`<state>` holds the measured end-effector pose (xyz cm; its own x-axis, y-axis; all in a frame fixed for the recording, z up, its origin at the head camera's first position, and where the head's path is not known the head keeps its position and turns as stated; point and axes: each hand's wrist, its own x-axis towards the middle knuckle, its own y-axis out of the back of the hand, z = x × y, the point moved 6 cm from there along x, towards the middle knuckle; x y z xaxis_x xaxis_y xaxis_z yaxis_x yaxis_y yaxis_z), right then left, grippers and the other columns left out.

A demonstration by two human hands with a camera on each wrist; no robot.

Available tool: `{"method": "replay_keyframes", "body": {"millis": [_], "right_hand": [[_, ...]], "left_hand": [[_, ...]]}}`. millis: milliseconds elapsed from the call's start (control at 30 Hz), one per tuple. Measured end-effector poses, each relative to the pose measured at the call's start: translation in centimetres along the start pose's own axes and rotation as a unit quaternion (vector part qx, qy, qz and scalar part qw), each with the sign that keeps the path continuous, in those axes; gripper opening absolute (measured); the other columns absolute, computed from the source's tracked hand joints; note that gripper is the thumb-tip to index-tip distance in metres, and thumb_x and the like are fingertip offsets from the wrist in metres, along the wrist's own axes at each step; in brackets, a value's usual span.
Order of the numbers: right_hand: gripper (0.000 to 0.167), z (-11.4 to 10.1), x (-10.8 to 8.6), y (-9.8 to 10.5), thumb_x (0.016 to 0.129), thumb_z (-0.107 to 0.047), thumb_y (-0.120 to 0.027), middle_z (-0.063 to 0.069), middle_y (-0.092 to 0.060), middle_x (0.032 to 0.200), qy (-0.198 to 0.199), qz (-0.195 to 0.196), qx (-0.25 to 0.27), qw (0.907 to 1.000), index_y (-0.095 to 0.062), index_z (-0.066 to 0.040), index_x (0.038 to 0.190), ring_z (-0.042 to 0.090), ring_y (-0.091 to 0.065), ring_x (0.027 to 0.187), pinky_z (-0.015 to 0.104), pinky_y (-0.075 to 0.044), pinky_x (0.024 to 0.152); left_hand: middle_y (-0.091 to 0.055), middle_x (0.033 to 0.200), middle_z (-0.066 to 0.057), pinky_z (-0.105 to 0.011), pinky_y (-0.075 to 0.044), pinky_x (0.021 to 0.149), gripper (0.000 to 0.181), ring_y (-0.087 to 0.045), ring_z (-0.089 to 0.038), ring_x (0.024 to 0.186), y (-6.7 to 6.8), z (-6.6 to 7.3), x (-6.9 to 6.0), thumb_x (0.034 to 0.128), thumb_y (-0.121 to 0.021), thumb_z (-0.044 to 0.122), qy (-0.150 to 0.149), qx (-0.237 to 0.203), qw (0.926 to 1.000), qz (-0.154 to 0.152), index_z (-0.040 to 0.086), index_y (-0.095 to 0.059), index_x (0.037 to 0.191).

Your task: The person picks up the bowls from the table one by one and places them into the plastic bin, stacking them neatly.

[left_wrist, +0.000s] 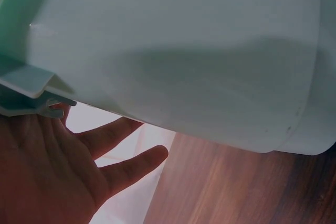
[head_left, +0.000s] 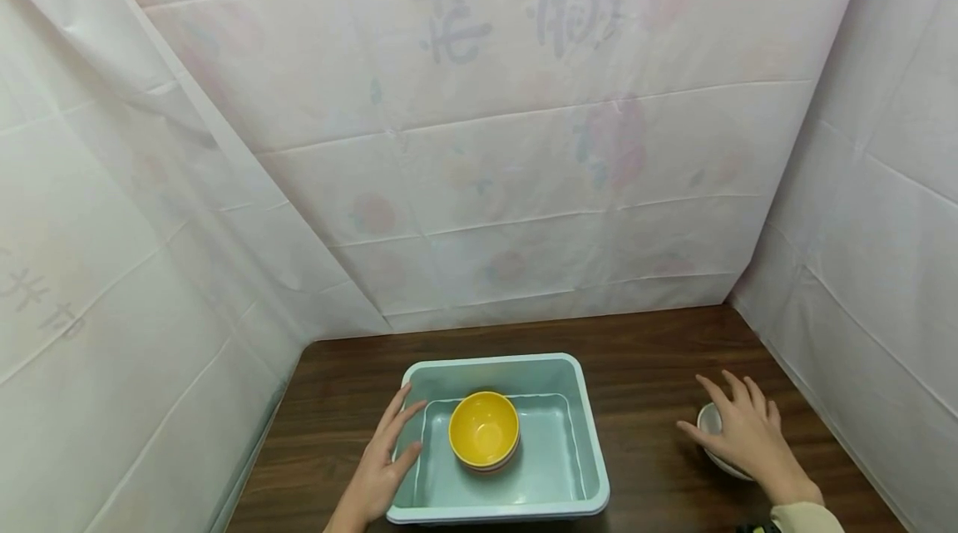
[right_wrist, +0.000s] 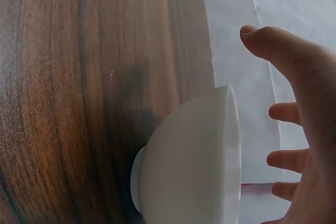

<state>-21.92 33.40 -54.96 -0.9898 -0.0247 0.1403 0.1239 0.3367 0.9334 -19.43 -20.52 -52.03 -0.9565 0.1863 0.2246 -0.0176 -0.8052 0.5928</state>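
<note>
Over a white bowl (right_wrist: 191, 156) on the right part of the table hovers my right hand (head_left: 747, 431), fingers spread and apart from the rim in the right wrist view. In the head view that hand covers much of the bowl. My left hand (head_left: 379, 471) is at the left side of a pale blue-green plastic basin (head_left: 546, 466), its fingers spread near the rim. The left wrist view shows the basin's outer wall (left_wrist: 210, 77) above that hand; whether a finger touches it I cannot tell. A yellow bowl (head_left: 484, 430) tops a stack inside the basin.
The dark wooden table (head_left: 636, 383) carries the basin near its front edge. White printed sheets hang behind it (head_left: 524, 184) and along the left (head_left: 150, 308) and right (head_left: 883, 225) sides.
</note>
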Motion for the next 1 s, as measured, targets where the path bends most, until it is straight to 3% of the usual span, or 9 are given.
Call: {"method": "replay_keyframes", "body": {"millis": [367,533,1000], "right_hand": [[0.094,1.1,-0.2,-1.1,0.084,-0.066,-0.073,0.042,-0.030,0.149,-0.018,-0.030,0.012,0.9993,-0.043,-0.005,0.150,0.069,-0.023,0.134,0.092,-0.015,0.093],[0.095,1.4,-0.2,-1.4,0.084,-0.066,-0.073,0.042,-0.031,0.149,-0.023,-0.032,0.015,0.9991,-0.043,-0.005,0.150,0.068,-0.023,0.133,0.092,-0.016,0.093],[0.095,1.9,-0.6,-1.8,0.083,-0.069,-0.071,0.045,-0.032,0.146,-0.039,-0.040,0.011,0.9984,-0.047,-0.003,0.147,0.073,-0.027,0.130,0.094,-0.018,0.089]], "left_hand": [[-0.024,0.171,-0.005,-0.072,-0.032,0.112,0.046,-0.023,-0.044,0.154,0.0,0.2,-0.1,0.1027,-0.062,0.022,-0.007,-0.004,1.0000,0.004,0.026,-0.053,0.148],[-0.024,0.171,-0.004,-0.070,-0.033,0.112,0.047,-0.024,-0.042,0.154,0.0,0.2,0.0,0.1024,-0.063,0.021,-0.008,-0.001,1.0000,0.004,0.031,-0.052,0.147],[-0.024,0.171,-0.003,-0.070,-0.034,0.112,0.047,-0.023,-0.042,0.154,0.0,0.1,0.0,0.1020,-0.063,0.020,-0.003,-0.004,1.0000,0.004,0.032,-0.052,0.147]]}}
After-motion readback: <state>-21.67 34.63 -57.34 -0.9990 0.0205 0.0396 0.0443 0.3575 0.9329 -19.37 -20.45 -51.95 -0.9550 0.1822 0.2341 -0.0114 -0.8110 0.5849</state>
